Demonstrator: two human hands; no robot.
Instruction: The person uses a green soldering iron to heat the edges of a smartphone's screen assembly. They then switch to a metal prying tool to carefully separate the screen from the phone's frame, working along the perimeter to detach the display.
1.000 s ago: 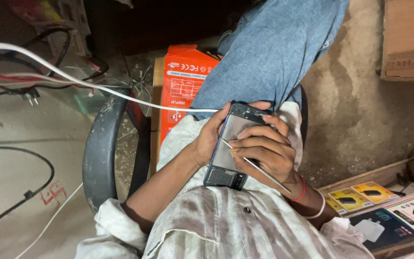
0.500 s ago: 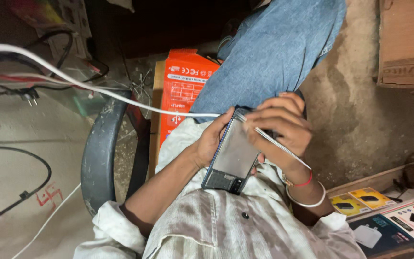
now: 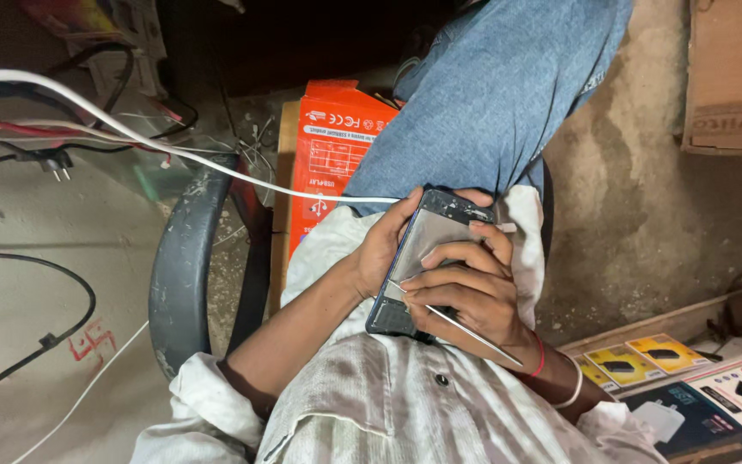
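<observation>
Concrete floor [image 3: 646, 215], rough, stained grey. On it: orange cardboard box [image 3: 330, 155] standing beside dark plastic chair [image 3: 184, 275]; brown carton [image 3: 736, 77] at upper right; shallow wooden tray [image 3: 646, 322] at lower right holding small printed packages [image 3: 637, 359]. Pale surface [image 3: 10, 258] at left carries black cable [image 3: 53, 335], white cable [image 3: 88, 391], plug [image 3: 55, 161].

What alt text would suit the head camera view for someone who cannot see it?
Seen from above, a seated person's left hand cradles an opened phone in the lap while the right hand holds a thin metal tool against it. An orange box lies nearby.
</observation>
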